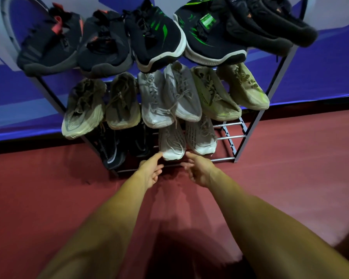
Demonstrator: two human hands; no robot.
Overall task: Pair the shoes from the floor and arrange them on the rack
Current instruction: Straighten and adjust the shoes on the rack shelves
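A three-tier metal shoe rack (239, 144) stands against the wall, filled with shoes. On the bottom tier a white sneaker (172, 142) sits beside its match (201, 137), with two black shoes (114, 150) to their left. My left hand (150, 172) reaches toward the white sneaker's toe, fingers relaxed, its fingertip at the toe's left edge. My right hand (198, 171) hovers just right of the same toe, fingers loose, holding nothing.
The top tier holds several black sneakers (155, 35), some with green or red accents. Several beige and grey sneakers (177, 93) fill the middle tier. Bare bars (230, 136) show at the bottom tier's right end. Red floor (290, 168) surrounds the rack.
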